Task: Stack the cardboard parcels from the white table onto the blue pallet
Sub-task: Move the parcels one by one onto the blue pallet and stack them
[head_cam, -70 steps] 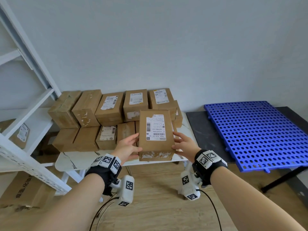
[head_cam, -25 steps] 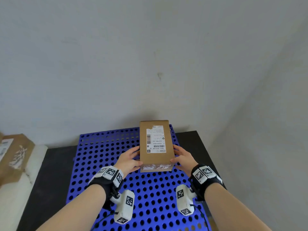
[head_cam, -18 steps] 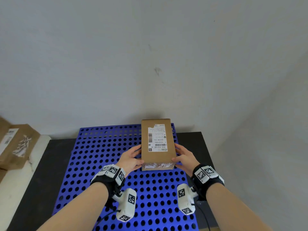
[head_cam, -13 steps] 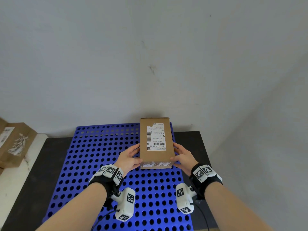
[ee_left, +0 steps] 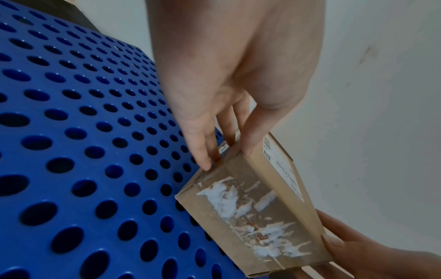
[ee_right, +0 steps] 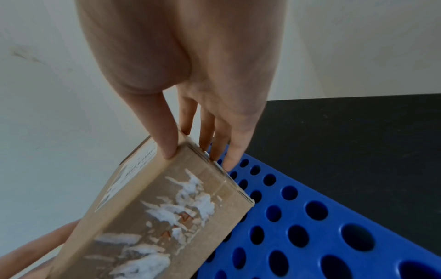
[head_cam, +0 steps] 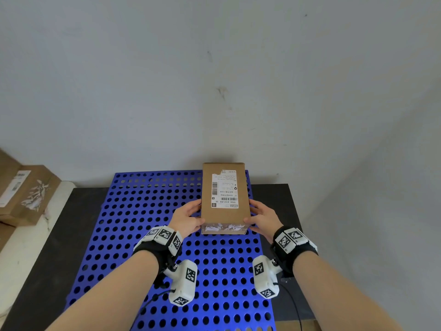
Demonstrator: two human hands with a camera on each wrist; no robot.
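A brown cardboard parcel (head_cam: 224, 199) with a white label on top is held lengthwise over the far right part of the blue perforated pallet (head_cam: 143, 223). My left hand (head_cam: 191, 215) grips its left side and my right hand (head_cam: 259, 216) its right side. In the left wrist view the thumb lies on the top edge and the fingers (ee_left: 203, 151) run down the side of the parcel (ee_left: 257, 217). The right wrist view shows the same grip on the parcel (ee_right: 155, 217). Its underside is close to the pallet (ee_right: 310, 226); contact cannot be told.
More cardboard parcels (head_cam: 26, 194) lie on the white table (head_cam: 23, 247) at the left edge. The pallet rests on a black surface (head_cam: 272, 194), with grey walls close behind it and to the right. The rest of the pallet (ee_left: 71, 132) carries nothing.
The parcel was lifted from the white table and carried right to the pallet. Over the last second it has moved slightly toward the back wall and lower, both hands still gripping it.
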